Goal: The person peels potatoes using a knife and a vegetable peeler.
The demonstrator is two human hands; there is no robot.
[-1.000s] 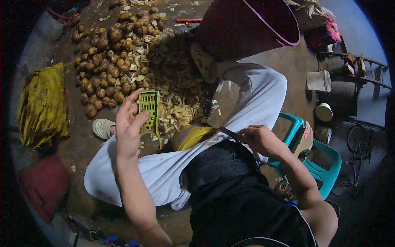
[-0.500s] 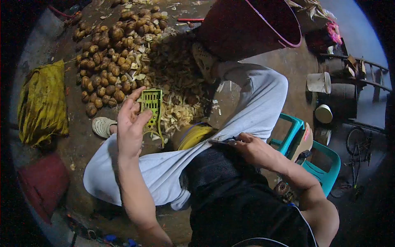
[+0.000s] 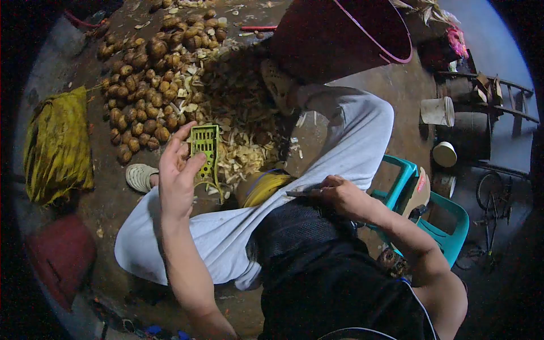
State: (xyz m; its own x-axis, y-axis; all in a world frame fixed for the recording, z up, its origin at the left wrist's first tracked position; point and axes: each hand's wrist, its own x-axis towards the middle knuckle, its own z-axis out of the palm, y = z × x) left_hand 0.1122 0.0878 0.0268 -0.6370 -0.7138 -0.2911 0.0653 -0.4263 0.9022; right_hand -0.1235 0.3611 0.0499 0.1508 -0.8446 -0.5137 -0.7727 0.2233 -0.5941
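My left hand (image 3: 180,175) is closed on a lime-green plastic grater (image 3: 205,148), a flat piece with slots at the top and round holes lower down. My thumb presses on its face, and a thin loop hangs from its lower end. Near my lap, my right hand (image 3: 343,195) is wrapped round a knife (image 3: 299,194) with a short, dark blade pointing left; its handle is hidden in the fingers. Beyond the grater lie many brown, round tubers (image 3: 148,110) and a heap of pale peelings (image 3: 241,158) on the floor.
A large dark red bucket (image 3: 334,45) lies tilted at the far side. A yellow woven sack (image 3: 59,147) is on the left, above a red tub (image 3: 61,255). Between my legs is something yellow and round (image 3: 266,190). A teal plastic stool (image 3: 447,232) stands at right.
The right hand has shifted slightly up, and more of the blade shows. The left hand keeps hold of the grater nearly in place. The whole view has drifted a little.
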